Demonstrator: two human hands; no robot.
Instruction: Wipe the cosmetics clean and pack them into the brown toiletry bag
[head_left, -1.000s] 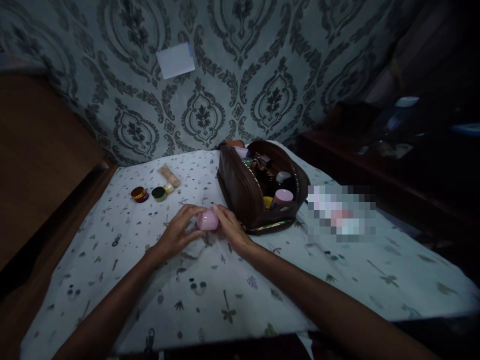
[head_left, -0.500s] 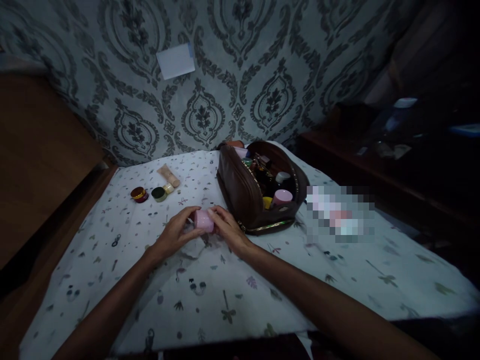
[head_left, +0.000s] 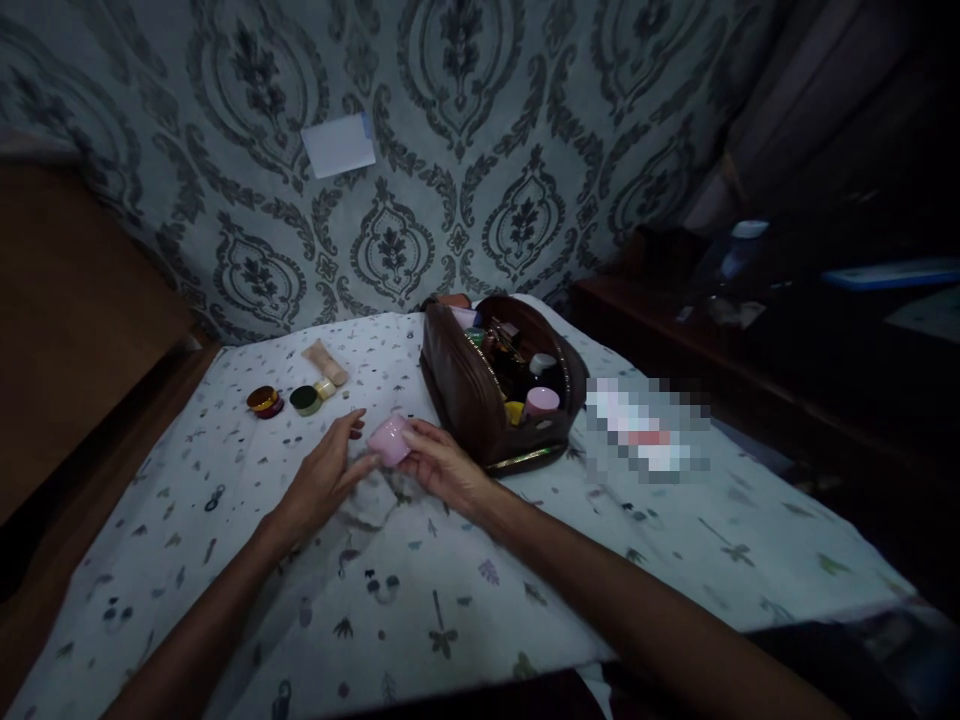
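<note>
Pink jar point(head_left: 390, 441), over the patterned cloth point(head_left: 487, 620) near the brown bag point(head_left: 465, 385), could drop if its smooth side slips from the right hand's point(head_left: 446, 468) closed fingertip grip, the left hand's point(head_left: 322, 478) being spread open beside it.

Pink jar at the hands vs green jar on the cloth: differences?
Colour: the pink jar is pale and glossy; the green jar has a dark top.
Support: the pink jar is in the right hand; the green jar rests on the printed cloth.
Pose: the pink jar is tilted; the green jar sits flat.
Shared: both look squat and rounded.
</note>
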